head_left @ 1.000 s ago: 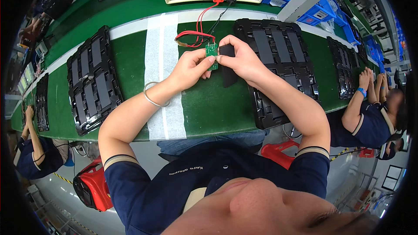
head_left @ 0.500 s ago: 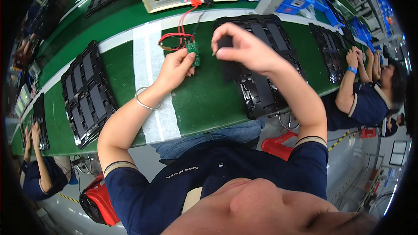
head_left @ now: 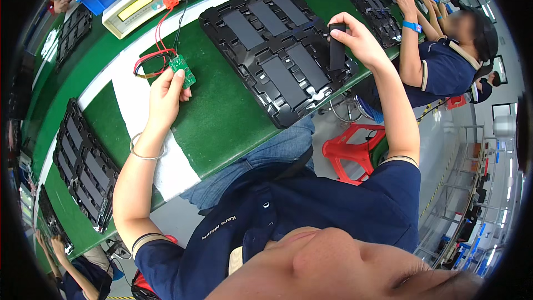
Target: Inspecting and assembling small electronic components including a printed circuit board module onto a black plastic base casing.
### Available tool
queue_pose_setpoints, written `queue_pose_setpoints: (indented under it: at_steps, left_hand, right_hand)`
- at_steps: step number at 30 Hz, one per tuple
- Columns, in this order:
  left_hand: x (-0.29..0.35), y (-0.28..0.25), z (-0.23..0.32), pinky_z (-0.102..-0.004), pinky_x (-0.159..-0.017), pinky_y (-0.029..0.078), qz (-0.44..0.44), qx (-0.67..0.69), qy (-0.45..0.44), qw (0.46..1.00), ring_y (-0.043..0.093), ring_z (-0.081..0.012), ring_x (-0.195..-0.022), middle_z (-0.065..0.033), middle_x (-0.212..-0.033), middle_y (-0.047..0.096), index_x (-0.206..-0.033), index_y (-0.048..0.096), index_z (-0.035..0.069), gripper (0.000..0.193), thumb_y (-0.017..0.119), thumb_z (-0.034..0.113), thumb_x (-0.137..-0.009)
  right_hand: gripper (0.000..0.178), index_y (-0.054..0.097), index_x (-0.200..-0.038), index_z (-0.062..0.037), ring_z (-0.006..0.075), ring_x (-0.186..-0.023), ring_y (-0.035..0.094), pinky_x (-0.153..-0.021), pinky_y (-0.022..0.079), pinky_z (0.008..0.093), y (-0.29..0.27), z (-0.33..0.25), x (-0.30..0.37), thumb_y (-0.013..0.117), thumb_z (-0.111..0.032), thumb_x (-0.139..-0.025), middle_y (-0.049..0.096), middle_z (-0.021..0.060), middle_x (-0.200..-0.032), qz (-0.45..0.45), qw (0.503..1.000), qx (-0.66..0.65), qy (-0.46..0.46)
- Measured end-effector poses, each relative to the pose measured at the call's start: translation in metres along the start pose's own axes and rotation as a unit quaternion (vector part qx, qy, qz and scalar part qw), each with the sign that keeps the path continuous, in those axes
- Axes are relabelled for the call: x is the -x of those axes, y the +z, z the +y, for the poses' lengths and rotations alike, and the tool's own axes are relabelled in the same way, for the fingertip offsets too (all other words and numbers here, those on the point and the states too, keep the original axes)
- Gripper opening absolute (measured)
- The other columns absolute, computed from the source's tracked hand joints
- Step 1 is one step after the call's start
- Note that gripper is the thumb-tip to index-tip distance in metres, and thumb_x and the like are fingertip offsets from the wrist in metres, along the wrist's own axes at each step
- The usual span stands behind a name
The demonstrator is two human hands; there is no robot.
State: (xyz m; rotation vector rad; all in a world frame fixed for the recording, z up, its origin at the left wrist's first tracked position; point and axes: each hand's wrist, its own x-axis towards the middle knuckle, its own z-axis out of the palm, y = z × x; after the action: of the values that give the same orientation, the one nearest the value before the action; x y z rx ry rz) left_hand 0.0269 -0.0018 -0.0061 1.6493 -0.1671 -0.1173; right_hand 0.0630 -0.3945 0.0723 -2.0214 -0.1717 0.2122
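Observation:
My left hand (head_left: 165, 95) pinches a small green circuit board (head_left: 182, 71) between thumb and fingers, above the green bench. Red and black wires (head_left: 149, 62) run at the board's upper end, toward the tester. My right hand (head_left: 360, 41) is closed on the top end of a flat black rectangular block (head_left: 337, 53). The block stands tilted at the right end of a black moulded tray (head_left: 252, 55); whether its lower end rests in a slot I cannot tell. Several similar dark blocks lie in the tray's slots.
A bench tester (head_left: 133, 12) with a yellow display stands at the back. Another loaded black tray (head_left: 83, 161) lies to the left, and one more (head_left: 369, 11) at the right. A co-worker (head_left: 452, 50) sits at the right. A red stool (head_left: 352, 153) stands below the bench edge.
My right hand has moved away from the circuit board to the tray's right end, with the black block in it. My left hand keeps the board. The whole view has turned and shifted.

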Motion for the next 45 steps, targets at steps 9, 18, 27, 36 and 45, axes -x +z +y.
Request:
queue_pose_setpoints:
  at_steps: [9,18,27,36,45]
  left_hand:
    - [0.001,-0.002,0.0,-0.018,-0.05,0.039,0.01,-0.017,0.003,1.0,0.047,-0.0041,-0.052,0.0008,-0.06,0.052,-0.08,0.052,0.005,0.022,0.045,0.022,-0.092]
    - [0.001,0.0,0.002,-0.0185,-0.051,0.04,0.011,-0.031,-0.004,0.999,0.047,-0.0046,-0.052,0.0005,-0.06,0.053,-0.078,0.052,0.004,0.023,0.046,0.022,-0.092]
    - [0.001,0.002,0.004,-0.0185,-0.051,0.04,0.001,-0.027,-0.008,1.0,0.048,-0.0045,-0.052,0.0009,-0.059,0.052,-0.077,0.052,0.004,0.022,0.046,0.021,-0.091]
    - [0.001,0.0,0.005,-0.0185,-0.05,0.04,0.002,-0.027,0.006,1.0,0.048,-0.0045,-0.052,0.0003,-0.059,0.053,-0.074,0.05,0.004,0.023,0.047,0.019,-0.091]
    - [0.001,0.002,0.004,-0.0216,-0.047,0.041,-0.007,-0.058,0.028,0.998,0.052,-0.0069,-0.051,-0.0023,-0.055,0.053,-0.067,0.047,0.001,0.028,0.048,0.019,-0.089]
  right_hand:
    - [0.03,0.059,-0.105,-0.0113,0.009,-0.066,0.042,-0.061,0.037,0.0217,0.001,0.009,-0.02,0.06,-0.009,-0.076,0.051,0.0013,-0.085,-0.024,0.955,0.249,-0.158]
    - [0.026,0.056,-0.1,0.0017,0.0093,-0.086,0.055,-0.078,0.045,0.0232,-0.014,0.011,-0.022,0.059,0.002,-0.074,0.058,0.0039,-0.093,-0.112,0.991,0.001,-0.069]
    - [0.042,0.058,-0.098,-0.0114,0.0263,-0.108,0.038,-0.095,0.03,0.037,0.014,0.021,-0.023,0.073,-0.024,-0.061,0.046,0.0067,-0.106,0.056,0.919,0.304,-0.243]
    - [0.029,0.049,-0.072,-0.0055,0.024,-0.089,0.04,-0.079,0.034,0.0339,0.076,-0.022,-0.018,0.066,-0.029,-0.071,0.045,0.0057,-0.083,-0.017,0.894,0.398,-0.204]
    - [0.045,0.043,-0.103,-0.0027,0.0159,-0.083,0.055,-0.074,0.05,0.0291,0.042,-0.033,0.004,0.065,0.01,-0.066,0.052,0.007,-0.086,-0.197,0.965,-0.155,-0.076]
